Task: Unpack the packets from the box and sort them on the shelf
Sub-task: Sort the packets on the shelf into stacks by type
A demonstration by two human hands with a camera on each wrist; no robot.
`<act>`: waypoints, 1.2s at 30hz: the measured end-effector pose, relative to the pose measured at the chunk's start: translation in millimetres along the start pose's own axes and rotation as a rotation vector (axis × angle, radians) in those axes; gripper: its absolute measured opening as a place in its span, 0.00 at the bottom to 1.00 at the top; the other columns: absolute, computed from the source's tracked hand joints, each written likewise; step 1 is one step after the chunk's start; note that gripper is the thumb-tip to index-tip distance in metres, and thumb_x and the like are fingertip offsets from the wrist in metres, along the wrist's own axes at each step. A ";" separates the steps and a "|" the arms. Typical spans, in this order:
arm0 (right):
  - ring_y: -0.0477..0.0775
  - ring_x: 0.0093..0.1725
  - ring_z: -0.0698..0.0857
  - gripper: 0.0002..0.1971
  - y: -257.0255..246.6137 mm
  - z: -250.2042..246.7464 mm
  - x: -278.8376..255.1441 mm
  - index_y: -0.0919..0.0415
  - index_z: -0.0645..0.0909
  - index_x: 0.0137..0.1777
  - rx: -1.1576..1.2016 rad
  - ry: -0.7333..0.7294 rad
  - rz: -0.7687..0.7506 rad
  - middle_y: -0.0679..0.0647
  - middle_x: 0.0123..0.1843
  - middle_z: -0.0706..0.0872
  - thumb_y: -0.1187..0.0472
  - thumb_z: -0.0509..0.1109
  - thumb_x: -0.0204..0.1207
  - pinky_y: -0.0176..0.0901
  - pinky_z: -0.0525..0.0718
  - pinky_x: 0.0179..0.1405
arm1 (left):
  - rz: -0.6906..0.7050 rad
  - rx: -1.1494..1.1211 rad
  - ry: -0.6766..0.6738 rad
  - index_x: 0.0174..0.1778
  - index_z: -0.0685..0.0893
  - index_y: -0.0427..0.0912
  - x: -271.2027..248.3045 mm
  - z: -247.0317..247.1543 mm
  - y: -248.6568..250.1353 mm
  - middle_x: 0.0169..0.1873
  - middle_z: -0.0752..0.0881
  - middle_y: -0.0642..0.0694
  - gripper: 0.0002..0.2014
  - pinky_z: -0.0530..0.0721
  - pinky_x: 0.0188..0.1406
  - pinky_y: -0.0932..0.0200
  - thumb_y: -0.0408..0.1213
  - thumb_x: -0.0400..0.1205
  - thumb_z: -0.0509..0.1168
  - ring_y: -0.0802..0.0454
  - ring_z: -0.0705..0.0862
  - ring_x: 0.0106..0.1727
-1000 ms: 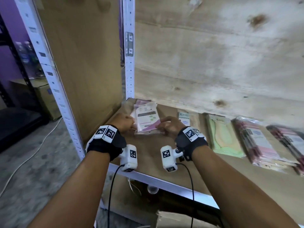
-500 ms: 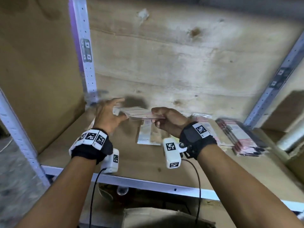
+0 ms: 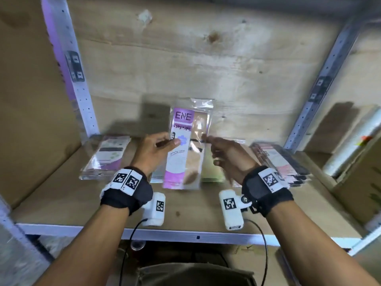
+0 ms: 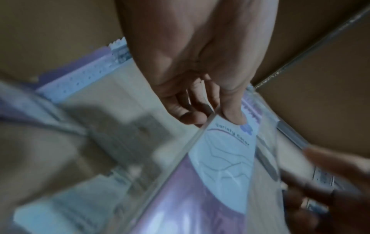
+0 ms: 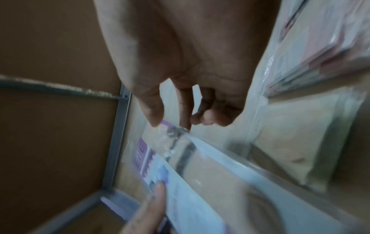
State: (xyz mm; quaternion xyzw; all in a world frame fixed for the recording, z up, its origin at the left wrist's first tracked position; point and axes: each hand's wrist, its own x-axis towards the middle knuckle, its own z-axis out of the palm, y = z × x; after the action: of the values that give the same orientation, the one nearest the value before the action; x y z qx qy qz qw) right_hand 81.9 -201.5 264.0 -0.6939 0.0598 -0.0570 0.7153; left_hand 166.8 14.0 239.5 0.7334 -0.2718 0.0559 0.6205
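- Packet (image 3: 186,147), purple-and-white card marked "ENE" in a clear plastic sleeve: held upright above the shelf board (image 3: 61,195), face toward the head camera, between both hands and well clear of the piles.
- Left hand (image 3: 153,150): thumb laid across the front of the packet's left edge, fingers behind it, a firm pinch; the left wrist view shows the thumb pressed on the printed card.
- Right hand (image 3: 226,155): thumb and forefinger nip the right edge about mid-height, the other fingers loosely curled and holding nothing.
- Handling, as judged: light and thin; the card insert gives some stiffness, the sleeve looks glossy and likely slippery. Best taken by the long edges where the card backs the film, not by the bare clear flap at the top.
- Sorted piles on the shelf: purple pile (image 3: 107,155) at the left, pink pile (image 3: 276,162) at the right, a greenish pile partly hidden behind the packet.
- Change from half a second earlier: the packet then lay nearly flat, edge-on between the hands; it now stands upright with its label readable, and the left hand has closed on it.
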 end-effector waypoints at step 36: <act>0.39 0.21 0.81 0.09 55.8 -55.7 -23.8 0.59 0.79 0.40 -0.305 -0.327 0.099 0.43 0.28 0.84 0.69 0.70 0.81 0.30 0.77 0.19 | -0.105 0.169 0.063 0.27 0.78 0.27 6.2 -9.4 -40.3 0.20 0.80 0.43 0.35 0.75 0.22 0.64 0.62 0.77 0.69 0.55 0.77 0.20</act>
State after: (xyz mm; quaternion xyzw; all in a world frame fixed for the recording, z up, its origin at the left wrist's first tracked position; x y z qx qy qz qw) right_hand 49.1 -250.8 206.7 -0.7904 -0.0147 0.1011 0.6041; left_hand 193.4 24.1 208.7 0.7944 -0.2077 0.0691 0.5666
